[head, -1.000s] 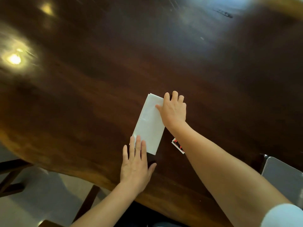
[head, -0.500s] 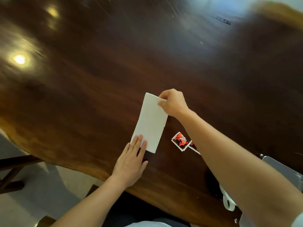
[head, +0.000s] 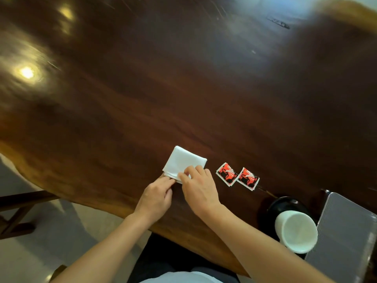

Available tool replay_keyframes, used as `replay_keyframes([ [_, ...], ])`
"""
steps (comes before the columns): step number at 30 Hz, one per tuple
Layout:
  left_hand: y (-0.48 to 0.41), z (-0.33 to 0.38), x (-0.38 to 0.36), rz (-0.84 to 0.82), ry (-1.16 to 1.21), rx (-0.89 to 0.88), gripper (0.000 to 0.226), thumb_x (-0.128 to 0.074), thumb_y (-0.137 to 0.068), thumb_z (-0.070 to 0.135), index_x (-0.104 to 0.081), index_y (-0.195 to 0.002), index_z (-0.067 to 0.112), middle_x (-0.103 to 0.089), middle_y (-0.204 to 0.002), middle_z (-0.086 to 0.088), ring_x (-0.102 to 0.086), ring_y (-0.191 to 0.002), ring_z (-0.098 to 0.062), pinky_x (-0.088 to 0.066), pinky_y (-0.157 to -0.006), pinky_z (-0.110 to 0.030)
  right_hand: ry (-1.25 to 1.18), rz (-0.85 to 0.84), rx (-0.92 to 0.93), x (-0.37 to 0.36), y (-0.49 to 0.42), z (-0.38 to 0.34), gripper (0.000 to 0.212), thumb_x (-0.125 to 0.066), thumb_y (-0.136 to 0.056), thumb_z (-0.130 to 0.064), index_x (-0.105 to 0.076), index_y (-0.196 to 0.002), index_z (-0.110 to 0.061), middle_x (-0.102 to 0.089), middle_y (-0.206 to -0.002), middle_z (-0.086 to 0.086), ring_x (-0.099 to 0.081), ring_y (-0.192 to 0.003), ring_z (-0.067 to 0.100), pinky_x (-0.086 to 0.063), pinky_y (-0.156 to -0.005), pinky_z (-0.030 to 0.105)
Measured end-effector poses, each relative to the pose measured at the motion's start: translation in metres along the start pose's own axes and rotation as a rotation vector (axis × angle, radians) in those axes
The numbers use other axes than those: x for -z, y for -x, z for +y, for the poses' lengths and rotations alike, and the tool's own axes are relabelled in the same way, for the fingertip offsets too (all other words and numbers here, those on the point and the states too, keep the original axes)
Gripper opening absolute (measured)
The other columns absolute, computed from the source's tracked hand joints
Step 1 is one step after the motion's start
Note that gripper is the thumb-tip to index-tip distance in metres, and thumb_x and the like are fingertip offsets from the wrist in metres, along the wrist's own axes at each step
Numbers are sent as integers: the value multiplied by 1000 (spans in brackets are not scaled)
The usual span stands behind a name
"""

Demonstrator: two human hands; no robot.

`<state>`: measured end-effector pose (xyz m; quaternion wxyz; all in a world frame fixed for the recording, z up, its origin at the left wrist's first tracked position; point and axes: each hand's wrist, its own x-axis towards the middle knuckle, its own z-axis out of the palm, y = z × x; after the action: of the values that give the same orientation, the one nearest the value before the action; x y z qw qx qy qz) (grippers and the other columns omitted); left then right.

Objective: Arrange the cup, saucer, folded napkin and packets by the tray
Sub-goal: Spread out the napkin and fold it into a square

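Dark wooden table (head: pixel 183 88), near edge: the folded napkin (head: pixel 183 160) lies flat, its near corner pinched by curled fingers of the left hand (head: pixel 156 198) and right hand (head: pixel 201 188).

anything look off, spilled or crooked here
Nothing spilled or damaged. The two packets lie slanted beside the napkin, held at its near edge by the left hand and right hand. The cup stands on its saucer by the tray.
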<state>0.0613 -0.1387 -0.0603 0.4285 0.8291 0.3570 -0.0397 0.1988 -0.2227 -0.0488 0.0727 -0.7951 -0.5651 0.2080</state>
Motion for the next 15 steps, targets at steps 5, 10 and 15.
replay_keyframes([
  [5,-6,-2,13,256,-15,129,26,-57,-90,-6,-72,-86,15,-69,-89,0,-64,-85,-16,-59,-78,-37,22,-40,-24,-16,4,3,13,-66,-87,-9,-69,-98,-14,-63,-101,6,-54,-89,27,-46,-74,40],
  [10,-35,8,8,184,-295,-119,36,-67,-89,2,-65,-124,7,-63,-127,-13,-57,-123,-28,-57,-96,-40,3,-1,-56,-19,6,5,15,-70,-85,-20,-70,-99,-14,-64,-99,6,-55,-87,28,-47,-71,41],
  [15,-69,13,-3,-46,-691,-267,64,-49,-101,32,-25,-157,14,-15,-167,-16,-7,-154,-41,-15,-122,-51,-50,-13,-92,-18,10,6,23,-66,-89,-20,-70,-109,-12,-65,-105,6,-56,-95,28,-48,-80,42],
])
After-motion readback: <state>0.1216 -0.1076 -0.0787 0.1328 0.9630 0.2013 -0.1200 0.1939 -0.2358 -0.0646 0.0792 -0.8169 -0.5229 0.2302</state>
